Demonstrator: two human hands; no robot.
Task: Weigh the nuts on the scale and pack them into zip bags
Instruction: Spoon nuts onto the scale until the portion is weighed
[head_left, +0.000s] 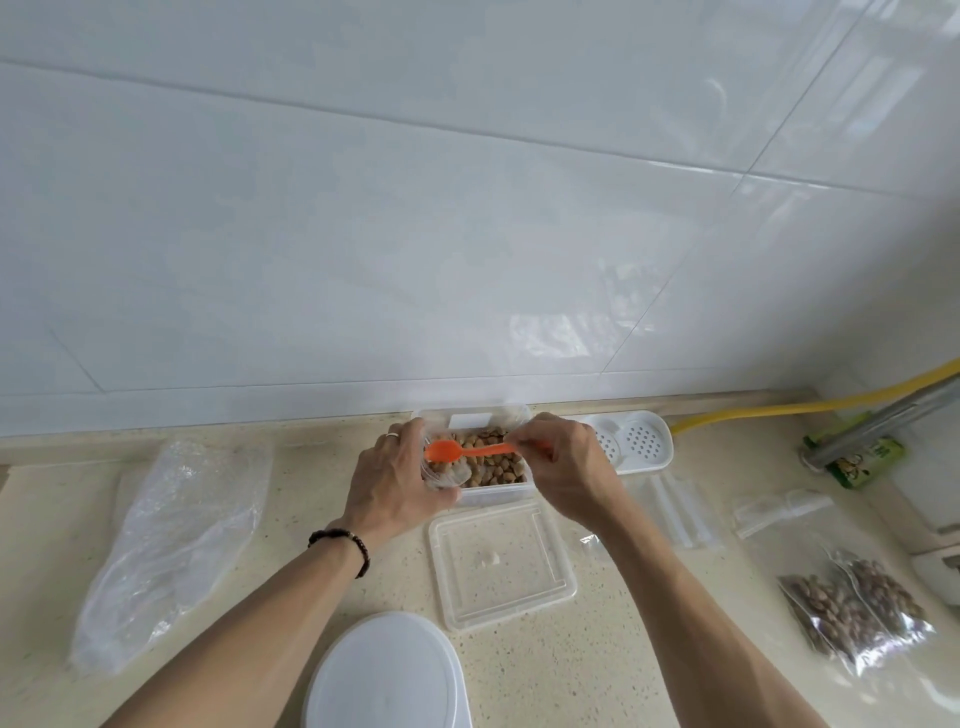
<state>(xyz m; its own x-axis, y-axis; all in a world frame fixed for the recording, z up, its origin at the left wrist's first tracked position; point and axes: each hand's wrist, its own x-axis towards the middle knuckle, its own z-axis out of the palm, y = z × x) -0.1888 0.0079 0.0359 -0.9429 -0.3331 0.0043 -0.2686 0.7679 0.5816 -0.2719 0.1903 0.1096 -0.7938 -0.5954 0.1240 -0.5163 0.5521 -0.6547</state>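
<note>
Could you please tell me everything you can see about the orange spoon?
The orange spoon is small, of what looks like plastic, in one piece with an oval bowl and a slim handle. It lies nearly level above the nuts in the clear container, its bowl pointing left over the small clear bag or cup that the left hand holds. The right hand pinches its handle end. Whether the bowl carries nuts cannot be told.

Glossy wall tiles (467, 208), speckled stone counter (291, 587), clear plastic lid (501, 566)
</note>
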